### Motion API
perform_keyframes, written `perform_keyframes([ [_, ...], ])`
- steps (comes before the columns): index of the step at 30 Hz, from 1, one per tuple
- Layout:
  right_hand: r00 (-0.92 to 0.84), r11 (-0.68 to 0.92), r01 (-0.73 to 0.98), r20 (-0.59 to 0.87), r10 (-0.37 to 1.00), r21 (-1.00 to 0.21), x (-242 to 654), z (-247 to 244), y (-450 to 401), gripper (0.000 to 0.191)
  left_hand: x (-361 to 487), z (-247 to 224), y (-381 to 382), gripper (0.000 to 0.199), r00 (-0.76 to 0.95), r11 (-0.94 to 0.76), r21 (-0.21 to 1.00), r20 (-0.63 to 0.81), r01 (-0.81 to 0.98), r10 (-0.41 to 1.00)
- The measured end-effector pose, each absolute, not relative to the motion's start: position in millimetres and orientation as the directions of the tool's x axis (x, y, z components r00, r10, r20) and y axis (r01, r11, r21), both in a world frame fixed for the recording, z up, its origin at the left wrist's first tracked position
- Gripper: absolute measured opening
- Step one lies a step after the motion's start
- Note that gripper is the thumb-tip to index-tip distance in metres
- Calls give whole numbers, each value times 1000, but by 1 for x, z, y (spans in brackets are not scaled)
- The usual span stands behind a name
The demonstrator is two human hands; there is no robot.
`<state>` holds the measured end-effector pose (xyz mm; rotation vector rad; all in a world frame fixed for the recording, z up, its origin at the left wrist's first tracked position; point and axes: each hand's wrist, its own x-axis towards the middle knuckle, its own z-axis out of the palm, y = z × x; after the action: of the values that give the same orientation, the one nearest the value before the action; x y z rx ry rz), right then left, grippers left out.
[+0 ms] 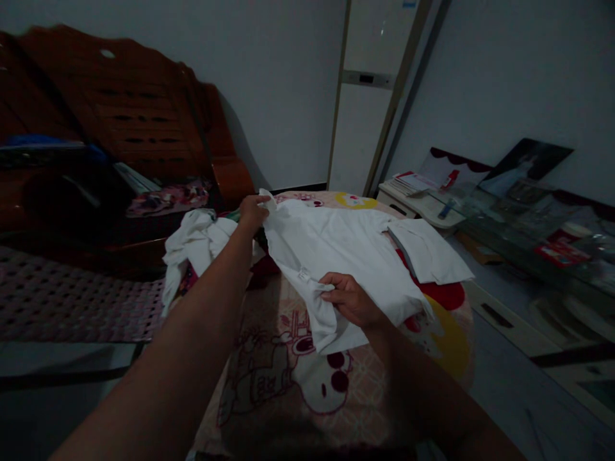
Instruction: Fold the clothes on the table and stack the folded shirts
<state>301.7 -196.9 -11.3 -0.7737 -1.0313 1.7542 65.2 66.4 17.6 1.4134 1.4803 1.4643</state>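
A white shirt [331, 240] lies spread over a table covered with a cartoon-print cloth [369, 390]. At the shirt's far left corner, my left hand [253, 212] is closed on the fabric and lifts its edge a little. My right hand [353, 299] pinches the near edge, beside a small label at the collar. Right of the shirt rests a folded white garment [430, 250]. A crumpled heap of white clothes [199, 240] sits to the left, partly behind my left forearm.
A carved wooden sofa [139, 102] stands at the back left, with a woven seat [77, 294] nearer. Behind the table rises a tall white cabinet-like unit [362, 121]. To the right is a glass-topped stand [519, 218] bearing papers, a photo and small items.
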Motion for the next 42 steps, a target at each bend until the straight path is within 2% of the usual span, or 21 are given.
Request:
perform_keyframes([
  [3,-428,-239,-374,-62,901,-896,278,-22,-200,34,55,17,64,29,-203,-213,863,335,459,920],
  [9,-579,-231,-279,-29,815,-932,236,-58,-205,50,49,8,57,35,-126,-236,822,346,518,930],
  [13,-760,-184,-184,21,649,-966,229,-63,-212,46,44,2,57,32,-52,-270,775,362,571,931],
  [15,-773,-180,-170,17,634,-969,233,-59,-212,42,44,1,55,30,-45,-279,756,376,592,926],
  [20,-610,-148,-143,-31,792,-979,250,-53,-202,38,69,7,32,45,7,-355,717,439,600,899],
  [25,-562,-184,-58,-120,819,-981,257,-61,-195,36,113,-21,-20,41,109,-448,804,443,390,890],
  [27,-548,-181,-52,-124,827,-982,258,-59,-196,37,120,-43,-39,40,224,-475,728,421,494,879],
  [30,-511,-170,-22,-135,849,-985,265,-49,-197,37,113,-70,-53,45,352,-512,534,377,673,857],
  [33,-429,-143,9,-133,893,-990,281,-32,-194,36,101,-82,-56,51,423,-556,383,381,737,822],
  [38,-132,-29,104,-43,990,-994,341,-3,-183,36,99,-78,-58,51,473,-565,288,331,773,817],
  [40,71,14,224,31,997,-975,376,5,-181,34,101,-76,-60,49,484,-572,276,327,773,812],
  [42,303,-60,405,71,950,-912,410,11,-181,28,101,-77,-61,47,485,-574,272,330,772,810],
])
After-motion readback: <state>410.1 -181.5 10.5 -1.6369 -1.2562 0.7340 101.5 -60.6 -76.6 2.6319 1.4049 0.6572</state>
